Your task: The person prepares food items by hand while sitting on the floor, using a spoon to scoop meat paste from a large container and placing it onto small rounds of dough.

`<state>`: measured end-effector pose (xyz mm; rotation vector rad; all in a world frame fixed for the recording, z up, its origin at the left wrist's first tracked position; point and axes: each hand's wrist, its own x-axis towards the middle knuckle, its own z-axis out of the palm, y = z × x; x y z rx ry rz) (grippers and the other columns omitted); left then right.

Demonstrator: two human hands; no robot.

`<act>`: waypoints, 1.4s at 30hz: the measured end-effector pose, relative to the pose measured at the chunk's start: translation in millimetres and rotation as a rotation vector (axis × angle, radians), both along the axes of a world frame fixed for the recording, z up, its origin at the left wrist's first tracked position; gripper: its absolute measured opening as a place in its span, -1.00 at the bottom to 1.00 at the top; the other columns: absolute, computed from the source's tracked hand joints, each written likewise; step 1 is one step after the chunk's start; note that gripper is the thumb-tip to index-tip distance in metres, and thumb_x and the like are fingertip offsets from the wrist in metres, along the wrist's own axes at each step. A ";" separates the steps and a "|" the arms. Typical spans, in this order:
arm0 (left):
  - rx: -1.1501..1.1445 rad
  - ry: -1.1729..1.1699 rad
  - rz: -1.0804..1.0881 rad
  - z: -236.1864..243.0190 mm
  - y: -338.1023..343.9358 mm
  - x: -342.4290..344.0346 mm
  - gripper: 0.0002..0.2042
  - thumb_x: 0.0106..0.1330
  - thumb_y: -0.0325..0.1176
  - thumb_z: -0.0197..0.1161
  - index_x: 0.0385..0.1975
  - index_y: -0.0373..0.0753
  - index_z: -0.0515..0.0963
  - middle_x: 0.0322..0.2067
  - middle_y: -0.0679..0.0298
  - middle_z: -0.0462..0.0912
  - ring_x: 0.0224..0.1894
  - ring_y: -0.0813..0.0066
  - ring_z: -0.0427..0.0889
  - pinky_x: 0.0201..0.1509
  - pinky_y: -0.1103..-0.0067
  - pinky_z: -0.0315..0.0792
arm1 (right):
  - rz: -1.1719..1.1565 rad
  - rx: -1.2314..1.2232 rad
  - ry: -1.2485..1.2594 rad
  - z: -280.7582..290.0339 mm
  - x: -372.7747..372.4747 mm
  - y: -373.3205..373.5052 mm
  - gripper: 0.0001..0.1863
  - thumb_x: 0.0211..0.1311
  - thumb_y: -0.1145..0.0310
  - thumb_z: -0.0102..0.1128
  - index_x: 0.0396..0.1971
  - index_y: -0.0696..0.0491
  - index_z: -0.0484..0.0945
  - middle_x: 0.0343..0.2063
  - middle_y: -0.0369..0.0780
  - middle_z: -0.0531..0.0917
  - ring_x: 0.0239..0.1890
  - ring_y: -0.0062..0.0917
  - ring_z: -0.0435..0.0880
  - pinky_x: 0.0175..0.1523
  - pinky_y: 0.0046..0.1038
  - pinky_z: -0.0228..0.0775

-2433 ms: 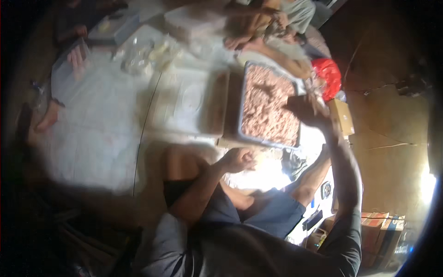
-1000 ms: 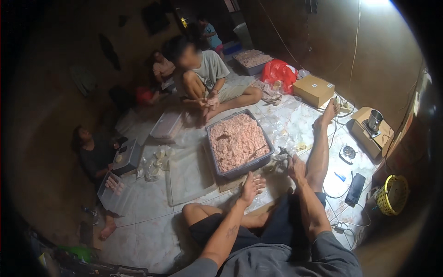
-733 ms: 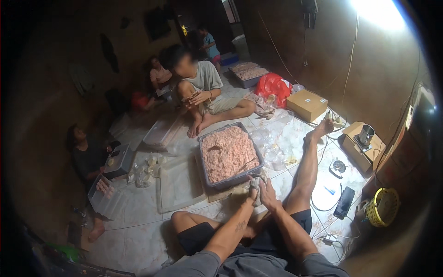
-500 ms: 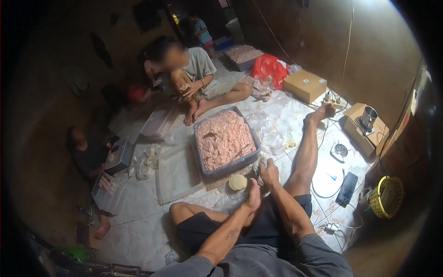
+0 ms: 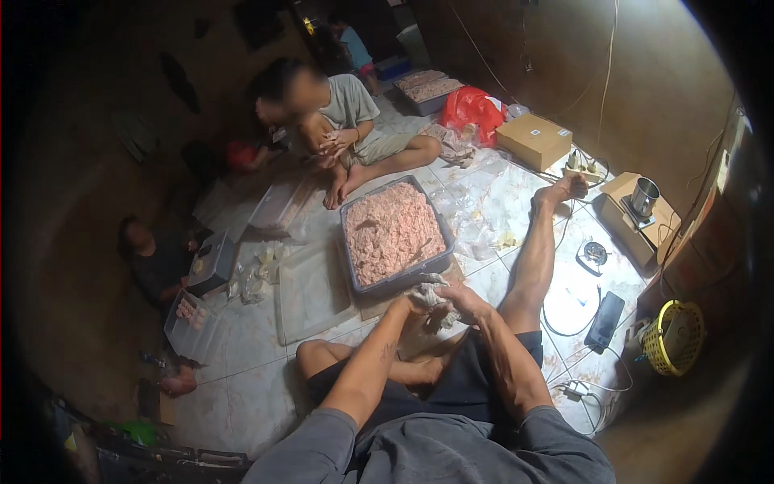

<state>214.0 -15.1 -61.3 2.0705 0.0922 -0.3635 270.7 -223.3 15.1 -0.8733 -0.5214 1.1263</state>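
A crumpled greyish-white cloth (image 5: 436, 292) is bunched between my two hands, just in front of the tub. My left hand (image 5: 413, 304) is closed on its left side, with the fingers partly hidden. From the right, my right hand (image 5: 463, 299) grips the same cloth. Right beyond them stands a grey rectangular tub (image 5: 403, 281), heaped with pink minced meat paste (image 5: 393, 230). The pale round wrappers near my knee are hidden behind my hands and forearm.
A clear plastic lid (image 5: 314, 302) lies left of the tub. Across from me sits a person (image 5: 355, 121); another sits at the left beside a container (image 5: 189, 319). Cables, a phone-like black device (image 5: 605, 319), a yellow basket (image 5: 676, 339) and cardboard boxes (image 5: 534, 139) are at the right.
My left hand has moved up and forward to meet my right hand at the cloth. The cloth has risen with my right hand, and the round wrappers have gone out of sight.
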 end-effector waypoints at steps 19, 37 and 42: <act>0.234 -0.414 0.574 62.6 1.5 -131.2 -0.77 0.30 -0.36 0.30 -0.15 -0.37 0.56 -0.25 0.05 0.69 -0.30 0.25 0.70 -0.24 0.43 0.59 | -1.012 -0.872 -0.692 -80.5 66.7 11.6 -0.41 0.50 -0.02 -0.22 -0.01 0.26 0.52 -0.13 0.17 0.65 0.02 -0.10 0.65 0.14 0.00 0.43; 0.704 -0.640 0.171 24.7 0.6 -93.8 -0.51 0.09 -0.22 0.45 0.05 -0.24 0.59 0.14 0.08 0.56 0.20 0.09 0.51 0.25 0.27 0.39 | -0.105 -0.613 -1.846 87.3 110.3 111.1 -0.70 0.28 0.16 0.17 -0.46 0.11 0.58 -0.51 0.04 0.63 -0.46 0.02 0.62 -0.32 -0.04 0.45; 0.421 -0.569 0.303 20.6 23.4 -92.8 -0.72 0.25 -0.22 0.24 -0.16 -0.25 0.70 -0.12 0.01 0.69 -0.04 0.06 0.65 0.07 0.26 0.49 | 0.759 -1.300 -1.154 106.8 95.7 167.5 -0.37 0.52 0.03 -0.02 -0.61 0.25 0.63 -0.66 -0.11 0.70 -0.64 -0.39 0.72 -0.53 -0.37 0.60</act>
